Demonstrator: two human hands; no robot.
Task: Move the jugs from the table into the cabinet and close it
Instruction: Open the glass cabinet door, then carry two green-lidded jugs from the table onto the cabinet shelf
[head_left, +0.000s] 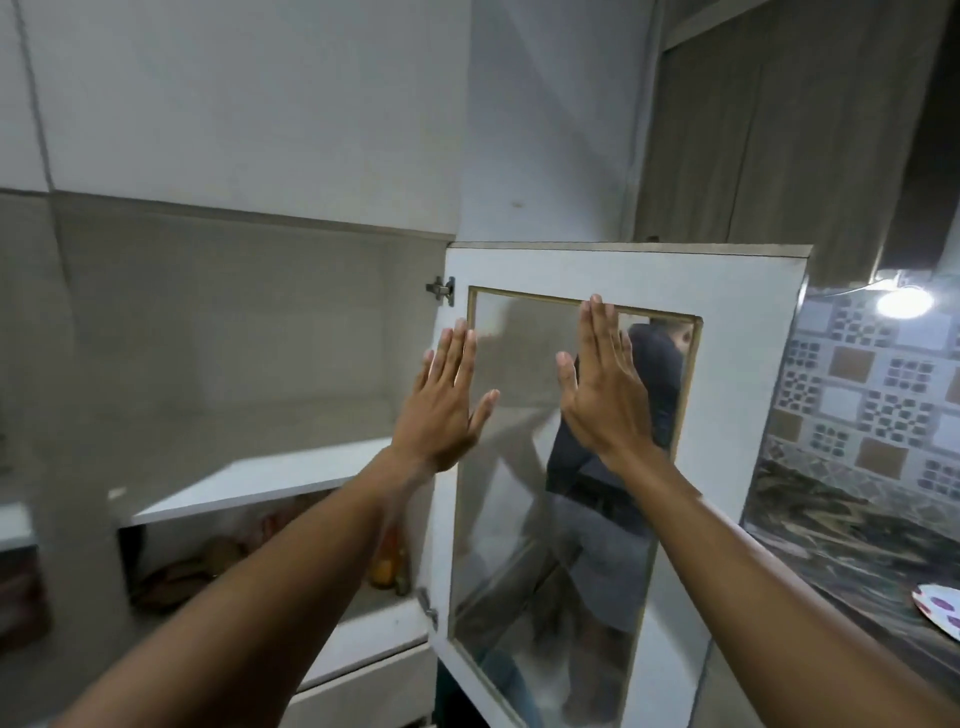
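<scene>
A white wall cabinet stands open in front of me, its upper shelf (270, 483) bare. Its door (748, 332), white-framed with a reflective glass pane, swings out to the right. My left hand (447, 410) is raised flat with fingers apart, near the door's hinged edge. My right hand (605, 395) is also flat and open, held up before the glass pane; whether it touches the glass I cannot tell. No jug shows anywhere in view. The lower compartment (363, 608) holds blurred items, among them an orange bottle (389, 561).
A hinge (441, 289) sits at the door's top left. To the right are a patterned tile wall (872, 395), a dark marble counter (852, 535) with a plate (943, 613), and a bright lamp (904, 302). A person is reflected in the glass.
</scene>
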